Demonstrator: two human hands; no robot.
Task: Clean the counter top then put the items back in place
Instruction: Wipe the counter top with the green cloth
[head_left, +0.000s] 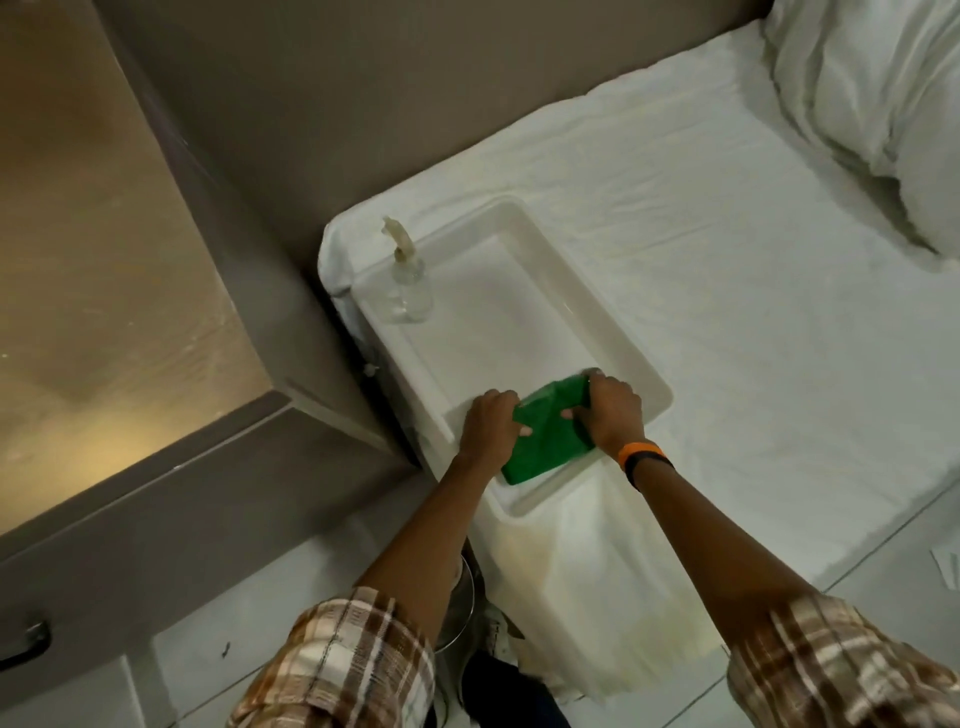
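We see the white tray (524, 332) bare through its middle, open for passing. Our two hands and the green cloth (545, 434) fill its near end; a clear pump bottle (410, 283) blocks the far left corner. The bed (753, 291) at right lies open.

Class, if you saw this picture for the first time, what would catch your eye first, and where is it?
The bright green cloth, gripped by the left hand and the right hand, at the near end of the white plastic tray. Next, the clear pump bottle standing in the tray's far corner.
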